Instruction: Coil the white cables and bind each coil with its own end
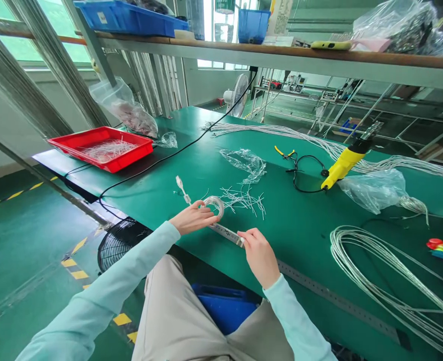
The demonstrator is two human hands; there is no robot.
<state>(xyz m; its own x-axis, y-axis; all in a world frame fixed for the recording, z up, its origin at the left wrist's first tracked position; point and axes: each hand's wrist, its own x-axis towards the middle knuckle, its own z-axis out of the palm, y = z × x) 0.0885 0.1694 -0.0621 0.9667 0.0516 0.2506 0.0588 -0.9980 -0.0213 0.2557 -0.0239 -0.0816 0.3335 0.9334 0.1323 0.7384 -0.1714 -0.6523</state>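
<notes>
My left hand (194, 218) is closed on a small coil of clear cable (220, 204) above the front edge of the green table. A white plug (181, 186) on a short lead sticks out beyond that hand; its join to the coil is hidden. My right hand (259, 254) pinches a small white piece, possibly a cable end, over a steel ruler (319, 288). The ruler lies along the table's near edge and passes under both hands. Just past the coil, thin white offcuts (244, 199) are scattered.
A red tray (106, 161) with white strands stands at left. A yellow heat gun (343, 165), yellow-handled cutters (285, 152) and plastic film (246, 163) lie farther back. Looped cables (351, 250) occupy the right. A black cord (161, 159) crosses the table. Overhead runs a shelf (213, 46).
</notes>
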